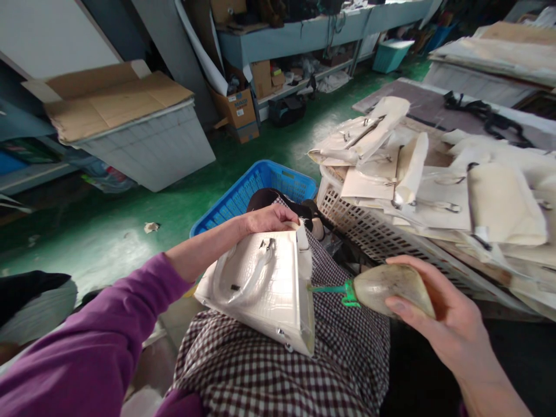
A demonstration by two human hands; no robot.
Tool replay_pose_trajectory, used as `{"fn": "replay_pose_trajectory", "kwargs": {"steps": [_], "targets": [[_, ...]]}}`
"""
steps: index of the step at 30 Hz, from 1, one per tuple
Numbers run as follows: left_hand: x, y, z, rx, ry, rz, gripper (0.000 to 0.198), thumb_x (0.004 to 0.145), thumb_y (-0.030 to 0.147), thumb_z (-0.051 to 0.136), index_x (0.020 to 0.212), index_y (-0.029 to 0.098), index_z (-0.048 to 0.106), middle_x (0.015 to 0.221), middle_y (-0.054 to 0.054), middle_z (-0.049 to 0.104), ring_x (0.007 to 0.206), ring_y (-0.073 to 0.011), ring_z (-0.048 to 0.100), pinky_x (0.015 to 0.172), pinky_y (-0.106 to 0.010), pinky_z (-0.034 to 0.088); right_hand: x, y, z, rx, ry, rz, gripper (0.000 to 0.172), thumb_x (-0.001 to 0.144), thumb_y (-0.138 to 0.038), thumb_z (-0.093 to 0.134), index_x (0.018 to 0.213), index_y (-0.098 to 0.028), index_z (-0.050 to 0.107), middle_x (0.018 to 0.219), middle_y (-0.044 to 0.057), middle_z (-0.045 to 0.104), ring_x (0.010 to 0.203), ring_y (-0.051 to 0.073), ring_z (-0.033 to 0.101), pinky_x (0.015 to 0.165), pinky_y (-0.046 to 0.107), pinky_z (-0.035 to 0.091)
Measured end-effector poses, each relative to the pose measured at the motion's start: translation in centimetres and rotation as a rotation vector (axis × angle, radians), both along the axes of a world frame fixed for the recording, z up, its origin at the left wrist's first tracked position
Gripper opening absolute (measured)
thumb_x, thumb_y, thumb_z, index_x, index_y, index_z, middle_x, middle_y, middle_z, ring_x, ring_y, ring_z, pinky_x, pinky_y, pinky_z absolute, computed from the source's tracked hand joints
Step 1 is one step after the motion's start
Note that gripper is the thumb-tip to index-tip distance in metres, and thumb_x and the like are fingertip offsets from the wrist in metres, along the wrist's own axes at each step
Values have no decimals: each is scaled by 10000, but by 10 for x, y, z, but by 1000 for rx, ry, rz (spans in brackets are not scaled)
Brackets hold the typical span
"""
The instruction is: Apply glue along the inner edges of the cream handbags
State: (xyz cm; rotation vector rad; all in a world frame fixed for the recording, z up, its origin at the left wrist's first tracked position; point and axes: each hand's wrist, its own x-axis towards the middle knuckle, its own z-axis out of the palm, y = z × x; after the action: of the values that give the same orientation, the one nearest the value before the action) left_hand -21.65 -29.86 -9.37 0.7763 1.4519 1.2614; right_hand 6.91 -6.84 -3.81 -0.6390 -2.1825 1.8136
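A white crocodile-pattern handbag (278,289) with a clear-looking handle lies tilted across my checkered lap. My left hand (273,219) grips the far top edge of the handbag, fingers curled over it and partly hidden. In my right hand (438,307) is a cloudy squeeze bottle (391,288), held sideways between thumb and fingers. Its green nozzle (332,289) points left, with the tip at or very near the handbag's side edge; whether it touches I cannot tell.
A blue plastic basket (230,202) stands on the floor beyond my knees. To the right, a white crate (347,214) bears several stacked white bag pieces (447,202). A cardboard-topped grey bin (147,139) stands at left, and a long workbench (295,43) runs along the back.
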Motion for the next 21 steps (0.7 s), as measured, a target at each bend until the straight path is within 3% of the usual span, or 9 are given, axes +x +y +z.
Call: {"fn": "replay_pose_trajectory", "kwargs": {"steps": [5,9,11,14,18,21], "targets": [[3,0,4,-2,27,23,398,677,441,863,833,94,743,707,-24,695,596,-108,594,558,-198,477,6,-2,5,-65,-72,58,437,647,-440,889,1049,-318,766,1005,8,725,876,215,685,762,211,557],[5,-2,14,-8,75,59,415,639,441,874,775,79,723,684,-31,682,578,-115,588,539,-204,474,10,5,-7,-203,-32,2,471,620,-435,899,1048,-284,772,943,43,731,829,241,676,688,253,569],[7,-7,31,-13,102,84,380,645,407,864,766,79,715,681,-30,683,570,-115,588,530,-200,471,11,9,-15,-292,38,-82,473,651,-434,873,1076,-255,766,909,69,723,765,246,662,563,262,551],[13,-20,76,-20,202,157,265,740,334,779,838,96,714,757,-23,707,630,-118,628,587,-195,503,13,11,-22,-395,159,-220,448,738,-391,798,1146,-216,739,877,79,694,640,207,599,419,257,466],[32,-41,136,-13,850,210,142,875,222,624,869,127,729,918,-27,730,838,-114,675,749,-161,529,13,9,-24,-447,325,-377,385,804,-382,740,1139,-193,729,815,72,667,683,199,579,473,259,484],[52,-51,148,169,1222,210,199,930,140,522,891,167,715,979,-33,739,869,-90,706,769,-120,531,13,6,-34,-452,360,-426,366,811,-393,742,1126,-208,731,800,59,668,680,191,576,470,248,478]]}}
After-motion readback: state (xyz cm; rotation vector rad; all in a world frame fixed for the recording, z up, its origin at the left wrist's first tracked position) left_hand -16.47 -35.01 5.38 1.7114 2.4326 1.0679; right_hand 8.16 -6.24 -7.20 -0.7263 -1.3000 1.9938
